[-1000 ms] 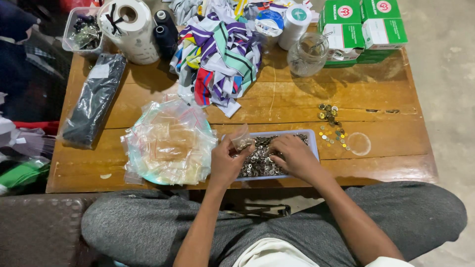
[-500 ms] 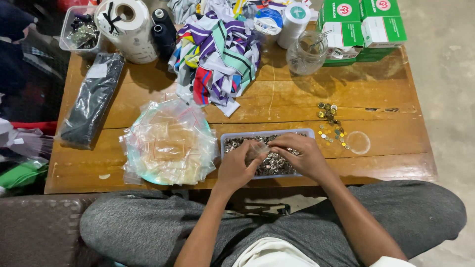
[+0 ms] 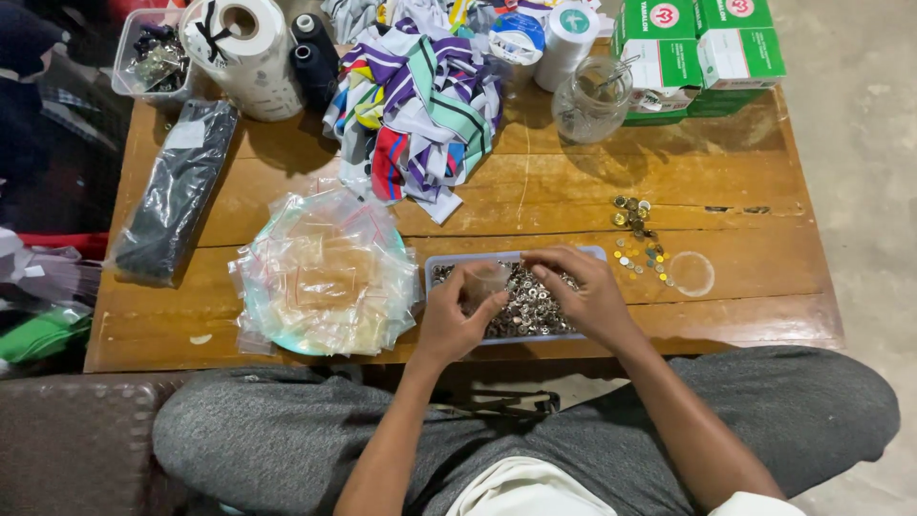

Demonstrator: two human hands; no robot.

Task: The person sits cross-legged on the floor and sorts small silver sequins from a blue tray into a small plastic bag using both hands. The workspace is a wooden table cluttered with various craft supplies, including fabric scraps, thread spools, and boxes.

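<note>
A shallow pale-blue tray point(image 3: 435, 265) full of small metal buttons point(image 3: 521, 311) lies at the near edge of a wooden table point(image 3: 535, 196). My left hand point(image 3: 457, 320) holds a small clear plastic bag point(image 3: 485, 284) over the tray. My right hand point(image 3: 583, 291) rests over the buttons with its fingertips pinched close to the bag's mouth; what they pinch is too small to make out. To the left of the tray sits a pile of small clear zip bags point(image 3: 325, 272) on a round plate.
Loose gold buttons point(image 3: 638, 234) and a clear round lid point(image 3: 692, 273) lie right of the tray. Farther back are striped fabric strips point(image 3: 420, 100), a glass jar point(image 3: 592, 100), green-and-white boxes point(image 3: 697, 48), a paper roll point(image 3: 244, 53), black thread spools point(image 3: 315, 57) and a black wrapped bundle point(image 3: 177, 191).
Both hands have lifted from digging in the tray and come together. The left hand now holds up a small clear bag and the right fingers have moved to it.
</note>
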